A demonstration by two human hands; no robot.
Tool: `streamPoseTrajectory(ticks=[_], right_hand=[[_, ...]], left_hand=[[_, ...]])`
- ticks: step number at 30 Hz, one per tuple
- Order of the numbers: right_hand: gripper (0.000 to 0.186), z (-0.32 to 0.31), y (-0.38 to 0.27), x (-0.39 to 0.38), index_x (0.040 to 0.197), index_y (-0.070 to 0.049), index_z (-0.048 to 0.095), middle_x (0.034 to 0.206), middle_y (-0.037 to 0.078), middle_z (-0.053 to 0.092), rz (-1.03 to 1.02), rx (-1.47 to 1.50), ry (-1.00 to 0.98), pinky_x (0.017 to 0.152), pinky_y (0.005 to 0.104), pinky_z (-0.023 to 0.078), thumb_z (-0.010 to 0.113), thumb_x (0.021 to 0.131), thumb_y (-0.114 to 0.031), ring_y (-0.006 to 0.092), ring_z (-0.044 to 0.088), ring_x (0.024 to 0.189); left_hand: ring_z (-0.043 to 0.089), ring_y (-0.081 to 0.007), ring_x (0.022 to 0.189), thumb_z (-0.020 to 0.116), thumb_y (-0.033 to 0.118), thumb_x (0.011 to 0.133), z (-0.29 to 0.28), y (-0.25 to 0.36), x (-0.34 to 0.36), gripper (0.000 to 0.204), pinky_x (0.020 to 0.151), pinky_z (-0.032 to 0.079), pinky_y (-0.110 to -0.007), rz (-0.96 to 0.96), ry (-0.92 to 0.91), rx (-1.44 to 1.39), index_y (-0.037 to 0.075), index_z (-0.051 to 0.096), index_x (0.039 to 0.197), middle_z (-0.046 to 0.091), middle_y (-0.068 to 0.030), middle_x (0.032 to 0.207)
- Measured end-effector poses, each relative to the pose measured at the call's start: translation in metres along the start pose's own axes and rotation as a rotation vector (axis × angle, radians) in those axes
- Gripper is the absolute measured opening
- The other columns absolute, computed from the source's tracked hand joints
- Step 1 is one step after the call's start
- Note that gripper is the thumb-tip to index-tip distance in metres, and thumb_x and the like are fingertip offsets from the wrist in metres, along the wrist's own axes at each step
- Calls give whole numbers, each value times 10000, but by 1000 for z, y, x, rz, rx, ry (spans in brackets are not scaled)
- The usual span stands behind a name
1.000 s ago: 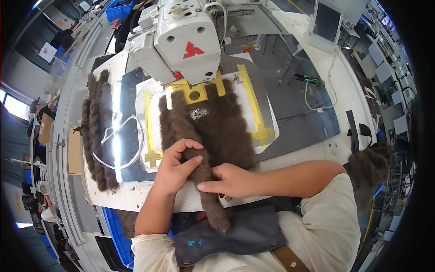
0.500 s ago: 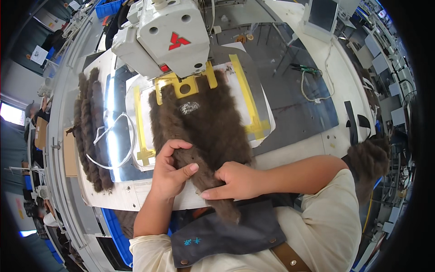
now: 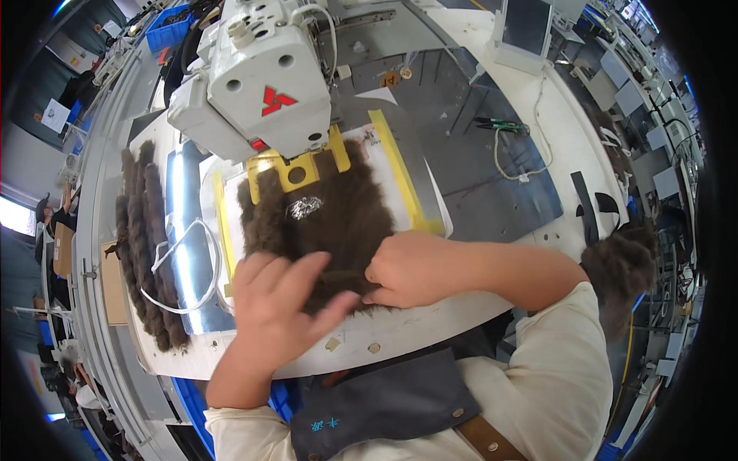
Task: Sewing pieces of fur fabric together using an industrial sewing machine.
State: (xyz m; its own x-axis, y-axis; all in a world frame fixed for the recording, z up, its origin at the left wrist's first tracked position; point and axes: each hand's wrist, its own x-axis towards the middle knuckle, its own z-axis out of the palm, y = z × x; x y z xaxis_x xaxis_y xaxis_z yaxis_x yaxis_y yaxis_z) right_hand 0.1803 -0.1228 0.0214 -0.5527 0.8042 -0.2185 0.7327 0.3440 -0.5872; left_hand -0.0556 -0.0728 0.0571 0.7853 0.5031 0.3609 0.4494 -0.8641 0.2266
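Observation:
Dark brown fur (image 3: 338, 227) lies on a white backing with yellow tape (image 3: 392, 157), under the yellow clamp (image 3: 304, 177) of a white machine head (image 3: 277, 73). It has a small silvery patch (image 3: 305, 207). My left hand (image 3: 284, 307) is over the fur's lower left, fingers spread and slightly blurred; whether they touch it I cannot tell. My right hand (image 3: 407, 269) is closed on the fur near its lower right edge, fingertips partly hidden in the pile, where a band of fur runs crosswise.
Several fur strips (image 3: 138, 246) and a looped white cable (image 3: 188, 307) lie at left. At right are pliers (image 3: 503, 125), black straps (image 3: 584, 203) and more fur (image 3: 615, 280). A monitor (image 3: 521, 27) stands back right, a blue bin (image 3: 169, 31) back left. Other people (image 3: 46, 211) sit far left.
My left hand has released the fur and spread its fingers. My right hand has moved up, and the fur end that hung over my apron now lies up on the work. The view has shifted.

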Motion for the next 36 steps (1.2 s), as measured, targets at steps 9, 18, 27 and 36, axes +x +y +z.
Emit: streamPoseTrajectory(ticks=[9, 18, 27, 36], right_hand=[[344, -59, 28, -6, 863, -20, 707, 765, 191, 684, 142, -90, 234, 677, 468, 526, 709, 854, -364, 397, 676, 777], [259, -48, 40, -1, 855, -50, 675, 782, 135, 649, -16, 181, 453, 665, 428, 514, 777, 829, -287, 358, 669, 781], [234, -59, 32, -14, 982, -34, 675, 917, 129, 670, -184, 406, 529, 753, 422, 546, 749, 834, -198, 346, 674, 840], [102, -58, 37, -17, 862, -56, 664, 834, 85, 636, -348, 42, 424, 719, 389, 525, 707, 853, -148, 271, 656, 809]], left_hand=[[616, -389, 710, 802, 228, 861, 52, -32, 54, 255, 655, 517, -414, -117, -295, -520, 4, 681, 887, 633, -168, 779], [698, -286, 735, 844, 197, 833, 74, -48, 58, 290, 670, 538, -338, -74, -121, -775, 16, 737, 1032, 702, -133, 835], [684, -311, 713, 776, 126, 818, 83, -57, 42, 235, 646, 551, -371, 123, 21, -736, -13, 724, 1001, 678, -140, 811], [616, -321, 637, 797, 116, 801, 81, -56, 47, 236, 576, 496, -391, 209, -163, -758, -13, 705, 976, 627, -135, 752]])
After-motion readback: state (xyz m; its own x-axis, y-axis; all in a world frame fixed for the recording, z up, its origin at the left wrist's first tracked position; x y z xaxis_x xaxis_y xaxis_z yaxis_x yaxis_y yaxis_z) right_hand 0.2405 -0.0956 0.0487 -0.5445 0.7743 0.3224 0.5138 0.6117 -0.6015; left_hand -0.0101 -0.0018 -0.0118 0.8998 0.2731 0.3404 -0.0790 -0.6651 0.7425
